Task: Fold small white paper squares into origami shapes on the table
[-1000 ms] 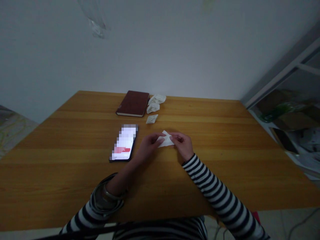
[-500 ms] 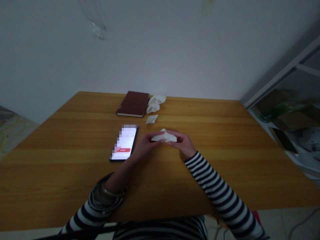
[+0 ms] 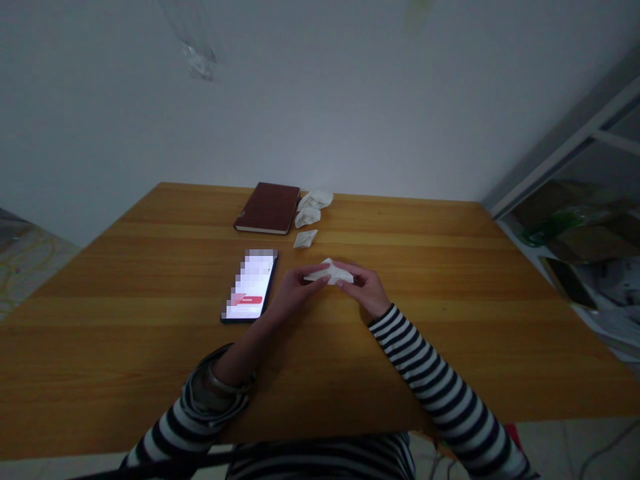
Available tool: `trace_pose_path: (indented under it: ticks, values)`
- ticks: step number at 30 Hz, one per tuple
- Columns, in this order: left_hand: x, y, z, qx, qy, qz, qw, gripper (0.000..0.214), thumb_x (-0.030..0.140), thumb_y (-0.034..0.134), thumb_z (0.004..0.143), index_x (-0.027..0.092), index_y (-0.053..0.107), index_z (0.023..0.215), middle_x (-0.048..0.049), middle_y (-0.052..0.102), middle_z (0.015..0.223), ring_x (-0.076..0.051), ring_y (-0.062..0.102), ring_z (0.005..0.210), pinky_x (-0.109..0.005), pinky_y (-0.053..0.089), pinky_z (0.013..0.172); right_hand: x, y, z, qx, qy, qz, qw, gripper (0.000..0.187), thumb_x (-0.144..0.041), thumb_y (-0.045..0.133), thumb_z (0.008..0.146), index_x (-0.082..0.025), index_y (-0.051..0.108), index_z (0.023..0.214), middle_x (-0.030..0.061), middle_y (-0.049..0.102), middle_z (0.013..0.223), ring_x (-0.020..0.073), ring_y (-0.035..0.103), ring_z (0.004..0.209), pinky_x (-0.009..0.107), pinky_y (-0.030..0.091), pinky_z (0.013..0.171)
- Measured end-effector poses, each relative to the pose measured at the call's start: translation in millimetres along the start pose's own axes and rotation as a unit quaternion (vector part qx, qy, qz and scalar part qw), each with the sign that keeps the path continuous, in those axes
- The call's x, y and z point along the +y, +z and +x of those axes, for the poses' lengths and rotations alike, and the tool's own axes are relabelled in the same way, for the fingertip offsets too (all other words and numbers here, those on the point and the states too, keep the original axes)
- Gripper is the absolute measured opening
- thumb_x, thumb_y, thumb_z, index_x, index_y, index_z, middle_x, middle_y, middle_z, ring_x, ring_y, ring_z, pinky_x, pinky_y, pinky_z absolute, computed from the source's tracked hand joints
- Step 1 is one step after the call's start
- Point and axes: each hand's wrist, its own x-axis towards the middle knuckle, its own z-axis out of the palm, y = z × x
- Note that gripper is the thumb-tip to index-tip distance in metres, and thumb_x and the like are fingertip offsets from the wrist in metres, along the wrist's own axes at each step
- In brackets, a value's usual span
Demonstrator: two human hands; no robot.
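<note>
Between my two hands is a white folded tissue (image 3: 332,272), with a small peak along its upper edge. My left hand (image 3: 296,288) pinches its left side, thumb in front and fingers behind. On the right side, my right hand (image 3: 368,288) grips it in the same way. Part of the tissue is covered by the fingers. Just beyond lies a small folded white tissue piece (image 3: 305,239), and behind that are two crumpled white tissues, one nearer (image 3: 307,217) and one farther (image 3: 317,199).
A lit phone (image 3: 249,287) lies left of my hands on the wooden table (image 3: 450,267). The dark red notebook (image 3: 269,208) rests near the back edge, beside the tissues. A wall (image 3: 320,100) stands behind, and shelving with a green item (image 3: 555,223) is at the right.
My hands keep their hold on the tissue, with only a slight shift of the fingers and thumbs. The view has moved very slightly; the things on the table stay in place.
</note>
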Motion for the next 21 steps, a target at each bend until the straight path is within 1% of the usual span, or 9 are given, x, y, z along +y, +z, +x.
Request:
trace_pose_path:
  ticks: [2,4,6,8,10,13,16,21]
  values:
    - [-1,0.8,0,0.000,-0.002,-0.009,1.000,0.051,0.046,0.078,0.073,0.019,0.072,0.116,-0.0101,0.077,0.106,-0.029,0.072,0.097,-0.041,0.054,0.089,1,0,0,0.006,-0.002,-0.007,1.000,0.042,-0.035,0.082,0.070,-0.026,0.075,0.110,0.0079,0.072,0.120,0.0221,0.068,0.107,0.042,0.050,0.099]
    - [-1,2.0,0,-0.001,0.001,-0.020,1.000,0.049,0.047,0.077,0.074,0.019,0.073,0.115,-0.0098,0.077,0.106,-0.028,0.071,0.099,-0.040,0.053,0.090,3,1,1,0.019,-0.012,-0.029,0.999,0.036,-0.038,0.079,0.074,-0.026,0.076,0.107,0.0076,0.074,0.115,0.0215,0.068,0.103,0.040,0.051,0.096]
    - [0,3.0,-1,0.002,0.005,-0.022,1.000,0.049,0.049,0.075,0.075,0.018,0.074,0.113,-0.0102,0.076,0.108,-0.028,0.071,0.099,-0.039,0.053,0.089,5,1,1,0.042,-0.030,-0.064,0.997,0.029,-0.040,0.075,0.079,-0.025,0.077,0.104,0.0068,0.076,0.108,0.0211,0.069,0.097,0.038,0.052,0.091]
    - [2,3.7,-3,0.002,0.004,-0.017,1.000,0.052,0.051,0.075,0.074,0.016,0.074,0.113,-0.0110,0.076,0.110,-0.029,0.071,0.098,-0.038,0.053,0.085,7,0,1,0.067,-0.047,-0.102,0.991,0.025,-0.042,0.072,0.081,-0.024,0.079,0.098,0.0060,0.077,0.098,0.0210,0.069,0.089,0.037,0.053,0.084]
    - [2,3.6,-4,-0.003,-0.002,-0.016,1.000,0.055,0.051,0.076,0.073,0.015,0.074,0.114,-0.0115,0.076,0.109,-0.029,0.071,0.094,-0.036,0.053,0.080,8,0,1,0.084,-0.052,-0.129,0.987,0.026,-0.044,0.071,0.081,-0.022,0.080,0.091,0.0057,0.077,0.088,0.0209,0.069,0.081,0.035,0.053,0.076]
    - [1,2.4,-3,-0.009,-0.017,-0.029,0.999,0.053,0.052,0.073,0.075,0.012,0.074,0.111,-0.0116,0.077,0.102,-0.027,0.071,0.087,-0.034,0.052,0.074,12,0,1,0.104,-0.043,-0.143,0.983,0.031,-0.047,0.072,0.079,-0.018,0.080,0.085,0.0057,0.077,0.079,0.0201,0.068,0.072,0.033,0.052,0.068]
    - [-3,1.7,-1,0.006,-0.012,-0.029,0.999,0.048,0.048,0.073,0.076,0.012,0.075,0.108,-0.0114,0.077,0.099,-0.025,0.070,0.084,-0.032,0.051,0.072,15,4,2,0.119,-0.036,-0.111,0.986,0.034,-0.048,0.075,0.076,-0.018,0.079,0.092,0.0060,0.077,0.082,0.0197,0.068,0.073,0.032,0.053,0.067]
    - [-8,6.1,1,0.068,0.036,-0.017,0.997,0.049,0.041,0.078,0.071,0.013,0.071,0.111,-0.0141,0.073,0.114,-0.026,0.069,0.091,-0.033,0.053,0.075,18,13,1,0.109,-0.011,-0.063,0.992,0.045,-0.043,0.077,0.073,-0.021,0.072,0.112,0.0063,0.076,0.092,0.0194,0.068,0.073,0.030,0.055,0.062]
